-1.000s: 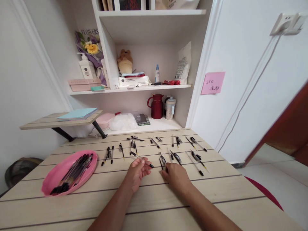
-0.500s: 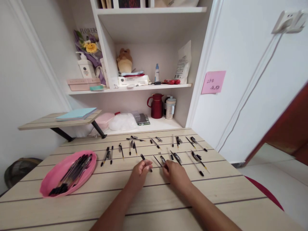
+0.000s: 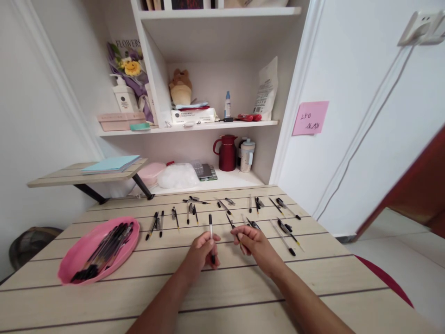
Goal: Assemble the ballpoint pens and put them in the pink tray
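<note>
My left hand (image 3: 203, 248) is closed around a pen barrel (image 3: 210, 226), clear with black ends, held nearly upright above the table. Beside it on the right, my right hand (image 3: 249, 239) pinches a thin dark pen refill (image 3: 230, 221) between thumb and fingers, its far end slanting up and left. The barrel and the refill are apart. Just beyond my right hand lie pen parts (image 3: 255, 224), partly covered by the fingers. To its right rest a clear barrel (image 3: 282, 236) and a black cap with a refill (image 3: 288, 228).
Several small groups of pen parts (image 3: 192, 208) spread across the wooden table (image 3: 222, 287). At left sits a pink tray (image 3: 134, 241) holding many pens (image 3: 107, 250). A small raised stand (image 3: 55, 175) and white shelves (image 3: 222, 16) border the far side.
My left hand has turned the barrel more upright. The refill by my right hand has come up off the table into its fingers.
</note>
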`<action>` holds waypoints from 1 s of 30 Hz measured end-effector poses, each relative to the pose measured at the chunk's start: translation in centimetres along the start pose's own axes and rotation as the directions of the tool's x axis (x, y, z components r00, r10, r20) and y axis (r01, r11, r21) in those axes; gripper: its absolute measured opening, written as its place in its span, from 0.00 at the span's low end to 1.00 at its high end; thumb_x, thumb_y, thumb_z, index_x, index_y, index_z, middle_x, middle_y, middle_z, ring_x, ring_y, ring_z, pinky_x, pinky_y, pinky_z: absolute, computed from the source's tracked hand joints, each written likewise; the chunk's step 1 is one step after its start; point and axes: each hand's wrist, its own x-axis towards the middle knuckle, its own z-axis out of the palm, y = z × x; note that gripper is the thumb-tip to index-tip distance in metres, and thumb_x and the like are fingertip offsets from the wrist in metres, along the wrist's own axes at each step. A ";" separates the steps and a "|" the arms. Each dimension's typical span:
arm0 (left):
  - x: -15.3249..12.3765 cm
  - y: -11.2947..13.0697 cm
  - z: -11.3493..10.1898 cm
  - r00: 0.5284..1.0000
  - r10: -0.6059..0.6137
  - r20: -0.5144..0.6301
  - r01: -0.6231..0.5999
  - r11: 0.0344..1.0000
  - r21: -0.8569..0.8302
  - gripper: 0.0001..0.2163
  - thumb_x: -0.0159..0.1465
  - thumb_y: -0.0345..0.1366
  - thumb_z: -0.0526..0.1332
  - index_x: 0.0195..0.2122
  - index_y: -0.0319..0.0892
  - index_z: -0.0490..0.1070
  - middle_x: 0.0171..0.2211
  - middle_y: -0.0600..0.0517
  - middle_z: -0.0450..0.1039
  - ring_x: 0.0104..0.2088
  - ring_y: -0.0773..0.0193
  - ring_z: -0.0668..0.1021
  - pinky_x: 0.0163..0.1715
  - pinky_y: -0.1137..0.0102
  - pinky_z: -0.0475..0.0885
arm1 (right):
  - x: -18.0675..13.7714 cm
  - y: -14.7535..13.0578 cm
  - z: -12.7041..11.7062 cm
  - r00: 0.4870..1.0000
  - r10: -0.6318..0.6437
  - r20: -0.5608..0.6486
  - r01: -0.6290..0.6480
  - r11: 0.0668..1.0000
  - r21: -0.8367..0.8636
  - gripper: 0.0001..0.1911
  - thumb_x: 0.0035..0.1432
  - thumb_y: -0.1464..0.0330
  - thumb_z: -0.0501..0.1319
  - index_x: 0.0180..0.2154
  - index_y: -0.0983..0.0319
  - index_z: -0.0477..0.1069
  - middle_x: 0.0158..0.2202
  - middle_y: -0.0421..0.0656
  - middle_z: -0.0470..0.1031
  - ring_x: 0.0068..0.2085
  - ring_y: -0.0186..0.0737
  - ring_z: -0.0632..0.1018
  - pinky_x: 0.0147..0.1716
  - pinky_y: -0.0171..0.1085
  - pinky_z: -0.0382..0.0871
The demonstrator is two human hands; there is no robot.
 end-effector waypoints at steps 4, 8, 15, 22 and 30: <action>-0.2 0.1 0.0 0.991 -0.044 0.127 0.045 0.999 -0.009 0.18 0.53 0.45 0.58 0.41 0.40 0.65 0.25 0.54 0.66 0.19 0.69 0.73 0.19 0.75 0.66 | -0.2 -0.7 -0.7 0.999 -0.039 -0.007 0.039 0.994 0.104 0.14 0.47 0.63 0.59 0.35 0.64 0.71 0.25 0.39 0.71 0.19 0.27 0.64 0.19 0.30 0.55; -0.5 0.0 0.3 0.994 0.015 0.112 -0.033 0.987 0.156 0.16 0.55 0.43 0.57 0.41 0.40 0.68 0.26 0.54 0.66 0.22 0.70 0.72 0.21 0.77 0.64 | 0.0 -0.7 -1.2 0.994 -0.092 -0.058 0.099 0.988 0.121 0.14 0.47 0.62 0.61 0.34 0.65 0.69 0.24 0.39 0.71 0.21 0.29 0.66 0.20 0.31 0.57; -1.8 1.3 1.5 0.970 0.197 0.140 -0.238 0.873 0.426 0.13 0.58 0.40 0.53 0.40 0.41 0.71 0.30 0.51 0.68 0.26 0.68 0.70 0.28 0.74 0.65 | 0.3 -0.9 -1.3 0.961 -0.176 -0.213 0.223 0.948 0.226 0.16 0.42 0.64 0.66 0.29 0.60 0.59 0.26 0.37 0.70 0.22 0.30 0.70 0.20 0.30 0.60; -1.9 1.9 2.1 0.904 0.363 0.226 -0.418 0.641 0.644 0.11 0.61 0.35 0.50 0.34 0.43 0.72 0.26 0.51 0.68 0.31 0.64 0.71 0.35 0.72 0.63 | -0.3 -2.0 -1.0 0.896 -0.267 -0.354 0.363 0.901 0.240 0.18 0.44 0.66 0.65 0.31 0.59 0.55 0.30 0.40 0.74 0.25 0.32 0.74 0.25 0.33 0.67; -1.8 1.9 2.3 0.904 0.350 0.247 -0.416 0.581 0.700 0.12 0.62 0.34 0.49 0.39 0.43 0.70 0.27 0.51 0.68 0.30 0.64 0.70 0.33 0.73 0.62 | -1.2 -2.9 -0.1 0.870 -0.324 -0.371 0.415 0.888 0.197 0.16 0.45 0.68 0.64 0.31 0.59 0.56 0.32 0.40 0.74 0.27 0.32 0.74 0.26 0.33 0.67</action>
